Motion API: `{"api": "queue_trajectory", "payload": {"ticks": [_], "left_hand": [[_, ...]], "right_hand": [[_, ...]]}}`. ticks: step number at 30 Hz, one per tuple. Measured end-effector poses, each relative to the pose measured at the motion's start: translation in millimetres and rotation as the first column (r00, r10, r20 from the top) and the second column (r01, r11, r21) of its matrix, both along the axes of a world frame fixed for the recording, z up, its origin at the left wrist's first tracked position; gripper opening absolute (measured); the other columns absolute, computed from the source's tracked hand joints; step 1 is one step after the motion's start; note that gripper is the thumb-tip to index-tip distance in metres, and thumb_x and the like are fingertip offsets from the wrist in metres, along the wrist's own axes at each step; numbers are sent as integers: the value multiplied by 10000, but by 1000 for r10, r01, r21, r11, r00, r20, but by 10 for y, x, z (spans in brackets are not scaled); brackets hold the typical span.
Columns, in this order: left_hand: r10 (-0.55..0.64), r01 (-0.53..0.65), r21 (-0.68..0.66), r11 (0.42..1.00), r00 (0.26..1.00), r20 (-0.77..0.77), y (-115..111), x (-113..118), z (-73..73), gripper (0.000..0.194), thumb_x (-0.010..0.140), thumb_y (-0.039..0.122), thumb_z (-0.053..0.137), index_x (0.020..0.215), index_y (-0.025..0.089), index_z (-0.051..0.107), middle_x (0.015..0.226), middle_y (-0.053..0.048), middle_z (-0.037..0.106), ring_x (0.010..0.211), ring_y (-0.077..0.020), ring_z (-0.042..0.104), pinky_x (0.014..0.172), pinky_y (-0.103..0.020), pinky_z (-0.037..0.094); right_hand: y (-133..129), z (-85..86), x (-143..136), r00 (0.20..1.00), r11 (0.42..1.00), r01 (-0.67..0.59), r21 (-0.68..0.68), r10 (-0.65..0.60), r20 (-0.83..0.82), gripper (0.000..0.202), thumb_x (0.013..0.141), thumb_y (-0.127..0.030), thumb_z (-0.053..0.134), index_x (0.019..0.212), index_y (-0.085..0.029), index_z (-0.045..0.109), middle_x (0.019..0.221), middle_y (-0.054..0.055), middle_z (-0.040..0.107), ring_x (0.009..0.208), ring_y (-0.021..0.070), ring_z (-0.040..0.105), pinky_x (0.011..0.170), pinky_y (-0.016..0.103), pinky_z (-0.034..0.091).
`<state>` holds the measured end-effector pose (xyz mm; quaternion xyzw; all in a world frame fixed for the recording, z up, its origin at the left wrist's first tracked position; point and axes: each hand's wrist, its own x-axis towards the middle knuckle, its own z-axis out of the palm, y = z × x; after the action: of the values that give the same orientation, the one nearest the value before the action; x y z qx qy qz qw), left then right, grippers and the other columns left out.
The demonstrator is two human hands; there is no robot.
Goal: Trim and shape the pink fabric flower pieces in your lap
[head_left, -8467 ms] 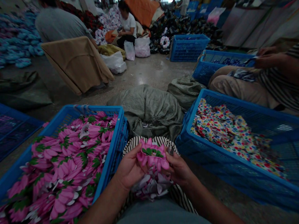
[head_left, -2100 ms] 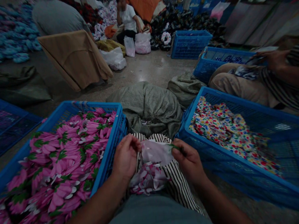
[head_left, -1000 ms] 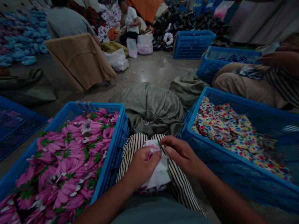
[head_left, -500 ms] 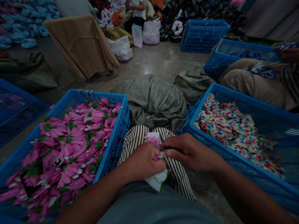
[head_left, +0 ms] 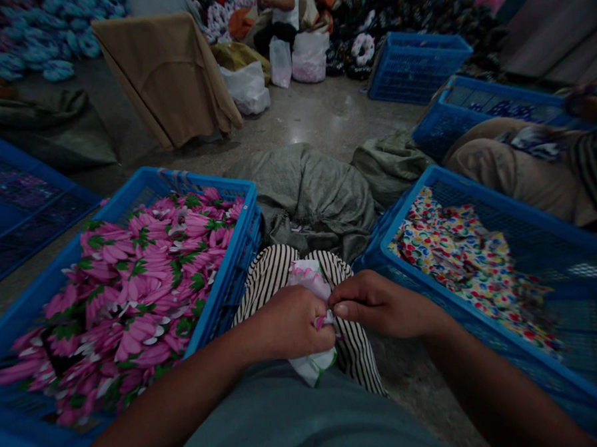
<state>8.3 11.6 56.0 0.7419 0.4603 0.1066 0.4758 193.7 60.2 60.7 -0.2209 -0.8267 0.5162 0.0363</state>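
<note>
Just left of a pair of striped trousers [head_left: 268, 272], a blue crate [head_left: 251, 216] is heaped with pink petal-shaped pieces [head_left: 136, 279]. Beyond the trousers, a grey-green sack [head_left: 306, 183] blocks the gap ahead; at right, a second crate [head_left: 551, 380] holds multicoloured prints [head_left: 460, 255]. Between the crates, white-and-pink cloth [head_left: 308, 276] lies over the lap, bunched in the clenched left hand [head_left: 296, 323]. The right hand [head_left: 383, 306] brings thumb and forefinger close together beside that fist; whether they pinch cloth cannot be told. One second earlier, its fingers stood parted and more cloth showed.
</note>
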Motion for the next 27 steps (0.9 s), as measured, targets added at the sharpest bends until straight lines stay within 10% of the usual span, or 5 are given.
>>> {"api": "queue_trajectory", "payload": {"ticks": [13,18,22,27], "left_hand": [[-21,22,-9,1000,998,55,-31,15,2,259,664,207,501,450,174,359,415,72,299,394,-57,309,392,-203,188],[158,-87,-257,963,950,271,7,-8,-98,266,740,273,508,504,157,474,466,55,401,443,-69,367,419,-192,253],[683,-408,-578,707,606,407,49,2,-236,198,725,354,590,765,160,600,645,19,588,567,-98,522,531,-193,396],[866,-489,-716,499,243,438,83,91,-260,212,664,305,682,774,157,577,635,17,605,565,-102,552,543,-200,442]], "right_hand": [[-24,-113,-3,986,941,85,-327,-127,-109,372,858,-390,459,633,-114,569,536,-47,353,494,72,294,454,209,227],[-56,-285,29,704,669,444,-596,-672,-229,368,802,-483,501,808,-136,622,568,-35,400,467,72,284,409,196,177],[-172,-504,17,484,422,500,-756,-860,-159,379,754,-524,536,800,-153,598,569,-43,387,427,57,239,373,180,132],[-328,-604,-90,461,462,535,-707,-861,-215,362,784,-498,521,813,-145,596,526,-56,338,428,57,236,389,177,153]]}}
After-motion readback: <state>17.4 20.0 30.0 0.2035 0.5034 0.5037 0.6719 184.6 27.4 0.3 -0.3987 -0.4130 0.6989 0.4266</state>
